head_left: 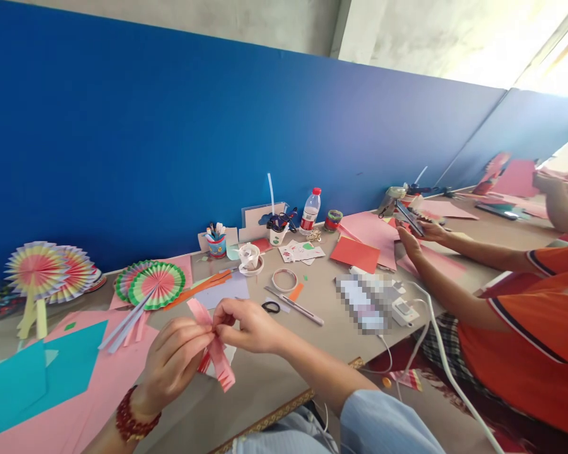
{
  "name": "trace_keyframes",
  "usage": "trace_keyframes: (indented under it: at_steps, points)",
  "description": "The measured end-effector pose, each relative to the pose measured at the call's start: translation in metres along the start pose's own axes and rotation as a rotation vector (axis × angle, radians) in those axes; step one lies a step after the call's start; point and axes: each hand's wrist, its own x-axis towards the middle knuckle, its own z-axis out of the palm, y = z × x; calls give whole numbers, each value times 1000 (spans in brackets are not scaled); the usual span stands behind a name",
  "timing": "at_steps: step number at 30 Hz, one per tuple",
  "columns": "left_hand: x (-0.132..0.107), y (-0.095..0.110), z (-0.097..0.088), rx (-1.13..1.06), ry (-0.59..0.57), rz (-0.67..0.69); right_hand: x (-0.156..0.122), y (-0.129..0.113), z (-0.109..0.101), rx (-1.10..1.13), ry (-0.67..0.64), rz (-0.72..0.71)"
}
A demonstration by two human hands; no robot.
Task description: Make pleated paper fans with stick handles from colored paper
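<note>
Between my two hands is a pink folded paper strip (222,362), pleated at its lower end. My left hand (177,353), with a red bead bracelet at the wrist, is closed around its left side. The fingers of my right hand (246,323) pinch the strip near its middle, touching my left fingertips. Below the strip lies a red and white piece of paper (228,354), partly hidden by it. Black-handled scissors (271,307) rest on the table just beyond my right hand, beside a craft knife (307,311).
Finished paper fans (158,284) and turquoise sheets (71,359) lie to the left. A tape roll (284,271), a pen cup (216,243) and a water bottle (311,211) stand farther back. At right, a person in an orange shirt (525,353) holds a phone (409,217); white cables (447,366) hang nearby.
</note>
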Motion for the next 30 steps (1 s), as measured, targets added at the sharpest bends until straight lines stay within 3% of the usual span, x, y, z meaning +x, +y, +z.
trace_keyframes:
  at_steps: [12,19,30]
  points:
    - [1,-23,10,-71,21,-78,20,16,-7,81,-52,67]
    - [10,-14,9,-114,101,-263,23,17,-4,99,-51,54]
    - [10,-12,3,-219,158,-401,28,18,5,122,-90,147]
